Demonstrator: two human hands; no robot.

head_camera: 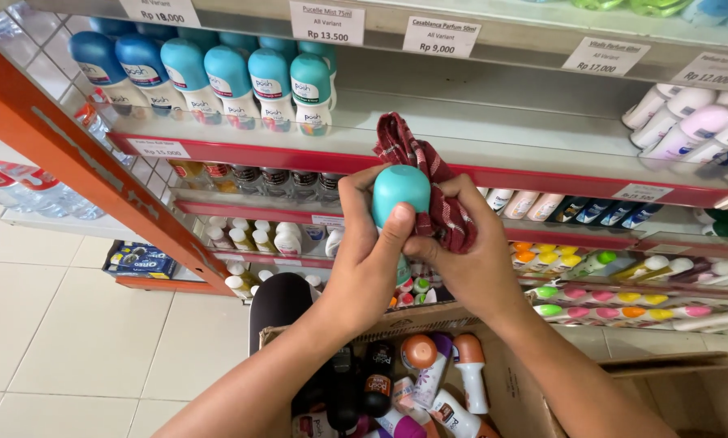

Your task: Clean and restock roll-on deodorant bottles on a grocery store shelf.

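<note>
While the open brown cardboard box (672, 389) of mixed roll-on bottles is sitting lowest and nearest in the view, a teal-capped roll-on deodorant bottle (401, 195) is being held above it, in front of the shelving. The bottle is being gripped by the left hand (364, 259), fingers curled round its body and thumb pressed against the cap. A red checked cloth (441, 203) is being bunched against the cap by the right hand (469, 259), fingers closed on the fabric. Wiping appears to be the step in hand; turning the bottle would be called for to reach unwiped sides. Farther back, a row of teal-capped bottles (218, 77) is being displayed on the grey shelf with a red edge (542, 174).
</note>
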